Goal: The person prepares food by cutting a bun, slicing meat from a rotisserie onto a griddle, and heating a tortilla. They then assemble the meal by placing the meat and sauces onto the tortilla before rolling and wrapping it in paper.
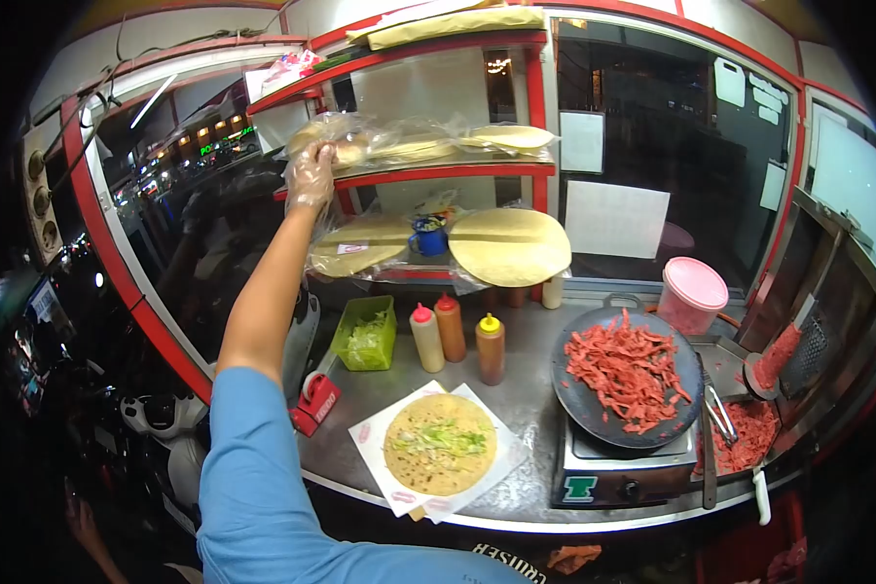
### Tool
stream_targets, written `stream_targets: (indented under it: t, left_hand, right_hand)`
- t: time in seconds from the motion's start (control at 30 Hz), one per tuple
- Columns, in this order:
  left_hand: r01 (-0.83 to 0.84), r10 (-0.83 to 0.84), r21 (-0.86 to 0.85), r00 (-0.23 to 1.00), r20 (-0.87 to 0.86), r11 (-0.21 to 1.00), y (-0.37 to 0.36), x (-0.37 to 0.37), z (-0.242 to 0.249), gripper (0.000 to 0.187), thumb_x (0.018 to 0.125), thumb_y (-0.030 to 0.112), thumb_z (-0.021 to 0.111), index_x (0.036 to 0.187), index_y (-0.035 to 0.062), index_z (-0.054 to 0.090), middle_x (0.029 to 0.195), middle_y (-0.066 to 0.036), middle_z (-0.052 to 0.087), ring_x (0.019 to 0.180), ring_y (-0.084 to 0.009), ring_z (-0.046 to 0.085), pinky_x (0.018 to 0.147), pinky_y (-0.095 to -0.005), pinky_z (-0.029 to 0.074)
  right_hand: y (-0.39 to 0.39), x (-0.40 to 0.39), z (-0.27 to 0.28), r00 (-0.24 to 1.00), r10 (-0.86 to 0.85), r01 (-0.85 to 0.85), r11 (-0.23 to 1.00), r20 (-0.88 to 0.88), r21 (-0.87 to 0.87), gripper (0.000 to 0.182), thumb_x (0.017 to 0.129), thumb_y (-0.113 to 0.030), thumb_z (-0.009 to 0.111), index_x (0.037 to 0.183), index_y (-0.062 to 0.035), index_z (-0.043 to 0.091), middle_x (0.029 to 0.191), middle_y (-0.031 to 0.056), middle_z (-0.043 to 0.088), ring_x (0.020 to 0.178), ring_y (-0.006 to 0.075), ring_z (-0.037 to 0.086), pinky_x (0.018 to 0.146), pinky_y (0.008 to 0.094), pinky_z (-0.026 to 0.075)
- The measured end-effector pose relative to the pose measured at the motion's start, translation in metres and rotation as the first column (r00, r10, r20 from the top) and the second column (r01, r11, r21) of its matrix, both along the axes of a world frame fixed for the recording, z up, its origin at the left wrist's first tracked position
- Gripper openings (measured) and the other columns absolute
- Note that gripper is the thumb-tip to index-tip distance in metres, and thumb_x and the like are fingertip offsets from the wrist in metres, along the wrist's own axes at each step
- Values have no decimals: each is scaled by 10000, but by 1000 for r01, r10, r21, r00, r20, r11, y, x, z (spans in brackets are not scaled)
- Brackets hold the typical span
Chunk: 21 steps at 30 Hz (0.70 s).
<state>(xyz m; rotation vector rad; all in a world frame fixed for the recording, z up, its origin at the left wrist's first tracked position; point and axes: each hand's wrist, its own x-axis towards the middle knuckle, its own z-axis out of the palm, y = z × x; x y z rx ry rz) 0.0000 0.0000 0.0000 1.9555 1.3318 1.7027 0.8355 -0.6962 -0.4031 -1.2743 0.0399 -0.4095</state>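
Observation:
My left hand [310,175], in a thin clear glove, reaches up to the middle red shelf [457,171] and grips the end of a plastic bag of flatbreads [380,139] lying there. My right hand is out of view. On the steel counter below lies a round flatbread [440,444] topped with shredded greens, resting on white printed paper [380,457].
Three sauce bottles [453,336] and a green tub of shredded lettuce [365,334] stand behind the flatbread. A dark griddle pan of red meat strips [628,375] sits right on a burner, with tongs [720,414] and a pink-lidded tub [693,292]. More flatbreads [509,245] lie on the lower shelf.

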Motion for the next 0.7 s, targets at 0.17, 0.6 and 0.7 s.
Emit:
stream_targets:
  t: [0.17,0.6,0.7]
  left_hand:
    - [-634,751,407,509,-420,657,16,-24,44,536,925,393,686,1408,179,596,1463,-201,554,1245,-378,615,1037,-519,520]
    - [-421,777,664,200,-597,618,187,-145,63,243,973,237,611,1151,88,680,1034,-144,696,957,-314,687,834,-453,563]
    - [-464,755,605,278,-594,647,162,-129,56,229,977,247,614,1131,85,669,1013,-135,682,950,-303,676,833,-444,557]
  right_hand:
    - [39,-18,-56,946,306,-293,948,108,-121,289,1053,-370,607,1260,-172,565,689,-72,466,485,29,391,344,173,305]
    - [134,-237,-11,874,485,-460,807,-27,-371,250,1050,-220,619,1194,-21,663,899,11,643,769,107,575,711,259,466]
    - [121,-166,-30,987,159,-118,665,-14,-738,321,1055,-311,563,1207,-51,672,959,183,737,874,374,714,792,434,540]
